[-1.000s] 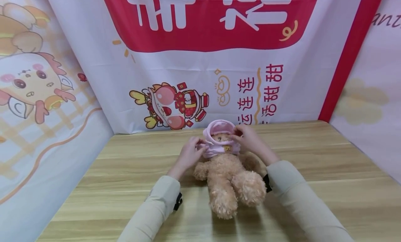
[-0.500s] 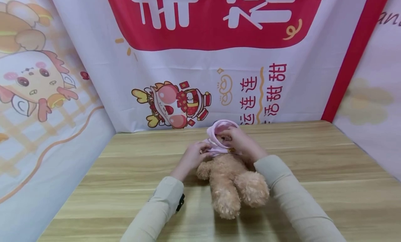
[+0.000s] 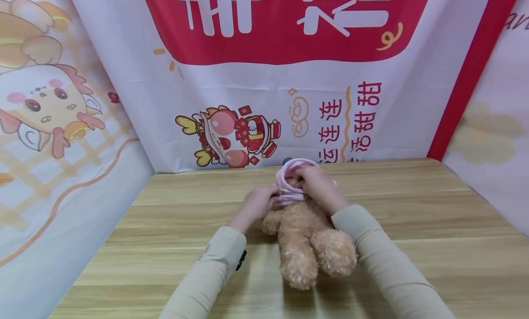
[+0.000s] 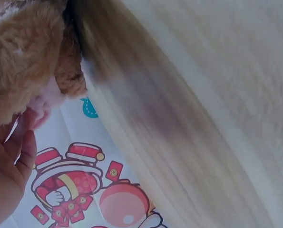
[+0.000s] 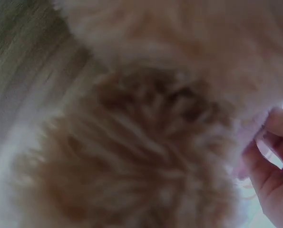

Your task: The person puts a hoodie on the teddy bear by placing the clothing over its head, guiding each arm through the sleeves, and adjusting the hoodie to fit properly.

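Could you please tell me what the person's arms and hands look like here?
The sleeves are long and pale beige. The left hand and right hand are ungloved. A small black piece, perhaps part of a strap, shows at the left cuff.

Teddy bear (image 3: 299, 229), 5 o'clock: plush, shaggy pile, matt. Pink garment (image 3: 283, 177) on it: soft cloth, matt, wrinkled. Tabletop (image 3: 165, 236), 6 o'clock: wood-grain surf., smooth, slight sheen. Banner (image 3: 248, 87), 12 o'clock: printed cloth, matt, lt. creases. Side drape (image 3: 103, 190), 9 o'clock: similar printed fabric, matt. Sleeves (image 3: 200, 277), 7 & 5 o'clock: matt cloth.
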`<state>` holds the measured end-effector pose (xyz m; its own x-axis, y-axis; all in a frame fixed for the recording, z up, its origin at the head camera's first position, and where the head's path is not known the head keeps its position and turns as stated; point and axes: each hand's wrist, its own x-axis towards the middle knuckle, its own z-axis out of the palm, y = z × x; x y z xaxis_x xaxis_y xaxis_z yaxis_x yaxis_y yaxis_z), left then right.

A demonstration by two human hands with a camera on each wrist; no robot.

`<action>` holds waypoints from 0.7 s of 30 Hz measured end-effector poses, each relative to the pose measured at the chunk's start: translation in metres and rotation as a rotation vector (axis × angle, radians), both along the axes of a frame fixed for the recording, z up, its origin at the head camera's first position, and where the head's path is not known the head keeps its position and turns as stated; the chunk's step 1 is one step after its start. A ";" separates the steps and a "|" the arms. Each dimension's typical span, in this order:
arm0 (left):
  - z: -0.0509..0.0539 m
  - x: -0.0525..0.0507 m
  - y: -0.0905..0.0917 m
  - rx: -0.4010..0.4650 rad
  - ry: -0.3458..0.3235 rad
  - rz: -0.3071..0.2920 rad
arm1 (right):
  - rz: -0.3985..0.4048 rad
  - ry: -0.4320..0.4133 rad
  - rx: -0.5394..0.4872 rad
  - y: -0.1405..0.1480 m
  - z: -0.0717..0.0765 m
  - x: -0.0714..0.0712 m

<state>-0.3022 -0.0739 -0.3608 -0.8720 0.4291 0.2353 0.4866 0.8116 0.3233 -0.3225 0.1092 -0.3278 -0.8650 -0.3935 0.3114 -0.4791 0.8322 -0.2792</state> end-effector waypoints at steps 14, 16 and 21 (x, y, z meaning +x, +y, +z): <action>-0.001 -0.002 -0.008 0.045 -0.130 0.018 | -0.101 0.049 -0.171 0.004 -0.007 -0.003; -0.002 -0.002 -0.009 0.078 -0.142 0.044 | -0.044 0.029 -0.196 0.007 -0.007 -0.004; -0.004 -0.002 -0.013 0.113 -0.165 0.072 | 0.085 -0.029 -0.317 0.021 -0.006 0.005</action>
